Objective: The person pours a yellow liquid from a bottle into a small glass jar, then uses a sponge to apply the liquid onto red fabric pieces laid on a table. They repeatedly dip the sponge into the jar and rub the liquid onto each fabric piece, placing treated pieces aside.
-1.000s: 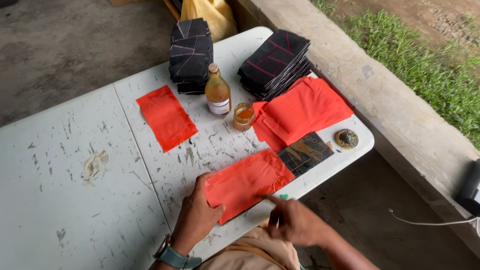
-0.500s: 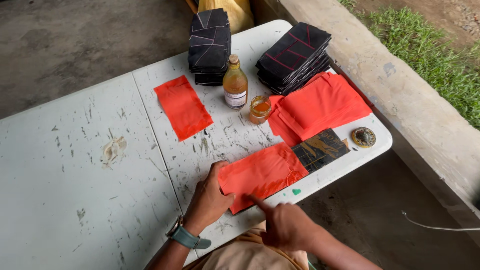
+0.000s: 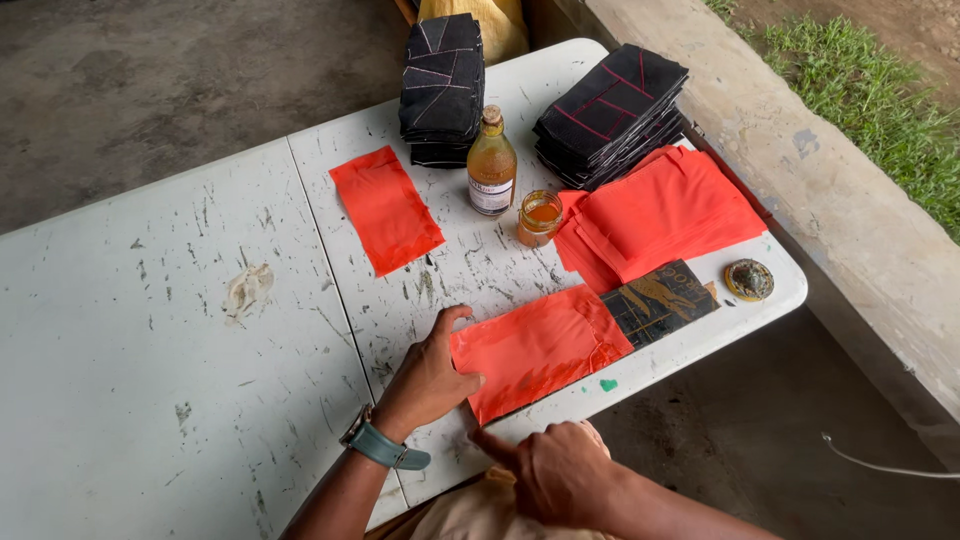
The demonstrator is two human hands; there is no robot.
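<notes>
A scratched white folding table (image 3: 150, 400) stands on concrete floor (image 3: 150, 90); a kerb (image 3: 800, 150), perhaps concrete, borders grass (image 3: 870, 90).

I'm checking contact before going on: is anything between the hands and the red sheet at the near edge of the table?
Nothing visible. The left hand lies flat on the left end of the red sheet, and the right hand has a fingertip at its near corner. The dark card lies at the sheet's far right end, clear of both hands.

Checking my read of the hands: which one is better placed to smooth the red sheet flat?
Probably the left hand: it lies flat on the red sheet. The right hand only touches its near corner.
</notes>
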